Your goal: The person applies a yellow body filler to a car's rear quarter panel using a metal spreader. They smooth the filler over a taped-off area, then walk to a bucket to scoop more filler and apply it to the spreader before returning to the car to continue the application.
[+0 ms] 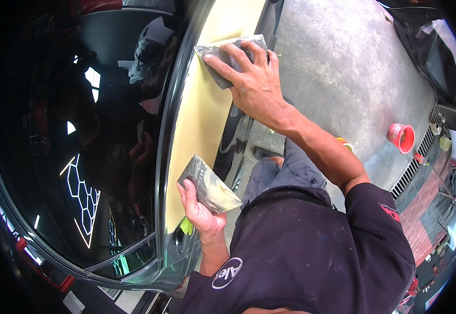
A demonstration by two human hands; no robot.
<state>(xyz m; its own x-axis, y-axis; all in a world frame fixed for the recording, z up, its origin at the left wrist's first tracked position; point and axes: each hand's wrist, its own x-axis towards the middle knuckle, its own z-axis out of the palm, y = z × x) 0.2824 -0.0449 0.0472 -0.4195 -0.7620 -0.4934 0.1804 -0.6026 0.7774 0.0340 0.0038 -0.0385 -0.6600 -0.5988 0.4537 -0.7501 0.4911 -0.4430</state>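
Presently:
Work surface: pale yellow filler strip along the glossy black car panel.
Right hand: fingers spread, pressed flat on a grey sanding sheet at the strip's upper end.
Left hand: curled round a second, folded sanding sheet, held edge-on against the strip lower down.
Technique: even pressure is best kept, with strokes confined to the filler and off the black paint.
Hidden: grit side of both sheets; strip's lower end; small green item under the left hand unidentifiable.
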